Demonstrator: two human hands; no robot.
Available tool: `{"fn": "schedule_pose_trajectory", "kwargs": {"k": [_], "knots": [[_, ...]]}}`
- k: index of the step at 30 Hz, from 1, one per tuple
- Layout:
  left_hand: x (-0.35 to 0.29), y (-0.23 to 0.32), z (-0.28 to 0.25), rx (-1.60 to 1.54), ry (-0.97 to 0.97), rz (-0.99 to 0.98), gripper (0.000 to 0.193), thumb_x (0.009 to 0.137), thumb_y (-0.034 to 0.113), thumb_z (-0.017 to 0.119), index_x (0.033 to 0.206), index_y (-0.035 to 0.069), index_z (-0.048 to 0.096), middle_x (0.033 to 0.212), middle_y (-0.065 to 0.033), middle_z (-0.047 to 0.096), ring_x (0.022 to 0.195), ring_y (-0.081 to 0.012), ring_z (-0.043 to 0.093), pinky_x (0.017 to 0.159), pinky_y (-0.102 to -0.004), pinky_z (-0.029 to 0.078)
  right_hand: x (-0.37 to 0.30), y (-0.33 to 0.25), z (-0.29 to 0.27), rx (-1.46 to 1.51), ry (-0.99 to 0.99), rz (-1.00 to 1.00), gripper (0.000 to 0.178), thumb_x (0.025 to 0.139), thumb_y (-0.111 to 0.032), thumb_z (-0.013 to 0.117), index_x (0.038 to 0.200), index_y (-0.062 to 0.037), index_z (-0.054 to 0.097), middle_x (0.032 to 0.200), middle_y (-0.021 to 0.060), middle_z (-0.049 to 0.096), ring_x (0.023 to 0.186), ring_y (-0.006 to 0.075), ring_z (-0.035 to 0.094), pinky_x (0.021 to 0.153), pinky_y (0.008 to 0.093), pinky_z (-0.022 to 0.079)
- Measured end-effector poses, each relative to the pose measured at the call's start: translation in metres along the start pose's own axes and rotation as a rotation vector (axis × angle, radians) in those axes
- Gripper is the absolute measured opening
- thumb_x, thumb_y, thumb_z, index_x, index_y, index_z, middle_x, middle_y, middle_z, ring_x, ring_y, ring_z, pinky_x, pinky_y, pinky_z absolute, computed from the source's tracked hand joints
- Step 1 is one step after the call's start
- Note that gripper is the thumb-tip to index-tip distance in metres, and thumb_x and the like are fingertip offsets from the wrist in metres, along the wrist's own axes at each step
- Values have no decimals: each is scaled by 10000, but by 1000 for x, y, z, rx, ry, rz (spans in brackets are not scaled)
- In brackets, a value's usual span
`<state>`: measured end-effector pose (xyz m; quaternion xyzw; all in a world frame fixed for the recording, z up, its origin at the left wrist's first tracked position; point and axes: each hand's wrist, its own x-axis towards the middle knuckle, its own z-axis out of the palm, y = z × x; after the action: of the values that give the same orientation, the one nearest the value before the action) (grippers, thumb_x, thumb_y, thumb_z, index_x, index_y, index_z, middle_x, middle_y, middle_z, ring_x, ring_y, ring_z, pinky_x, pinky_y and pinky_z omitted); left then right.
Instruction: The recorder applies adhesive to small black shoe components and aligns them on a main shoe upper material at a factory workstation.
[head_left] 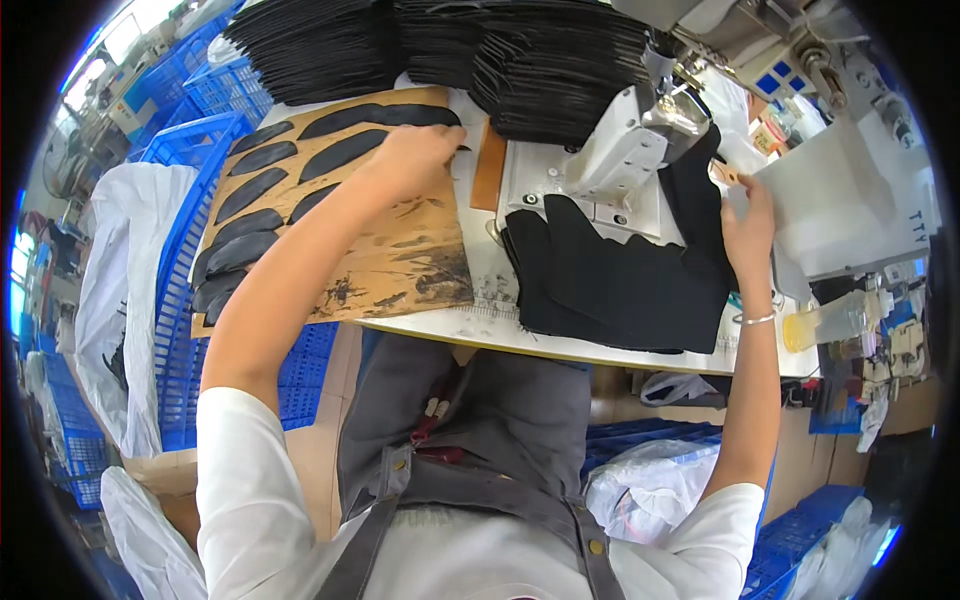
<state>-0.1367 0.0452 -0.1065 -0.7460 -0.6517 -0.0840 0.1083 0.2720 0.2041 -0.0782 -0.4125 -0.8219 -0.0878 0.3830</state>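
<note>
My left hand (pixel 418 158) is over a cardboard sheet (pixel 400 275), its fingers closed on the right end of a long curved black piece (pixel 355 118). Smaller leaf-shaped black pieces (pixel 250 193) lie on the same sheet, some overlapping at its left side. My right hand (pixel 750 230) is raised beside the right edge of a stack of black fabric panels (pixel 620 280). Its thumb and fingers curl around something greyish that I cannot make out, close to a small tan piece (pixel 724 173). The white sewing machine (pixel 625 150) stands behind the panels.
Tall stacks of black cut pieces (pixel 560 65) fill the table's far side. A brown strip (pixel 489 165) lies left of the machine. Blue crates (pixel 185 290) and white bags (pixel 125 290) flank the table at left. A bottle with yellowish contents (pixel 835 320) is at right.
</note>
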Motion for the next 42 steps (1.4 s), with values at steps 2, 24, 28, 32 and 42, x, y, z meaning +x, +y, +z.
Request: {"fn": "schedule_pose_trajectory", "kwargs": {"k": [2, 24, 28, 32, 42], "knots": [[-1, -2, -7, -132, 162, -177, 311, 757, 123, 633, 1053, 33, 601, 892, -149, 664, 805, -330, 650, 730, -407, 510, -4, -28, -27, 102, -17, 45, 337, 822, -54, 609, 1149, -25, 533, 1116, 159, 574, 1048, 306, 560, 902, 407, 449], [-31, 129, -116, -1493, -8, -274, 242, 827, 32, 666, 1046, 25, 564, 915, -23, 602, 857, -67, 576, 754, -197, 473, -35, -141, -87, 1226, -784, 397, 233, 805, -78, 729, 988, 10, 616, 766, -4, 626, 669, 42, 574, 612, 187, 469], [-9, 146, -99, -1492, -314, -167, 261, 860, 89, 651, 1094, -5, 585, 871, -9, 608, 808, -55, 571, 667, -205, 469, -44, -118, -100, 1064, -792, 483, 198, 807, -84, 725, 952, 4, 622, 724, -15, 603, 616, 35, 535, 562, 189, 449], [13, 156, -79, -1225, -506, -81, 224, 855, 190, 680, 888, -22, 614, 701, 5, 578, 628, -59, 526, 557, -230, 429, -56, -106, -97, 936, -866, 552, 206, 785, -89, 745, 919, 6, 620, 712, -14, 597, 607, 32, 520, 542, 201, 429], [20, 170, -68, -830, -371, 119, 357, 770, 284, 760, 760, -10, 559, 601, -46, 481, 545, -117, 406, 503, -297, 341, -69, -106, -89, 742, -752, 459, 251, 718, -107, 778, 850, 27, 612, 668, 46, 586, 585, 75, 468, 540, 251, 414]]}}
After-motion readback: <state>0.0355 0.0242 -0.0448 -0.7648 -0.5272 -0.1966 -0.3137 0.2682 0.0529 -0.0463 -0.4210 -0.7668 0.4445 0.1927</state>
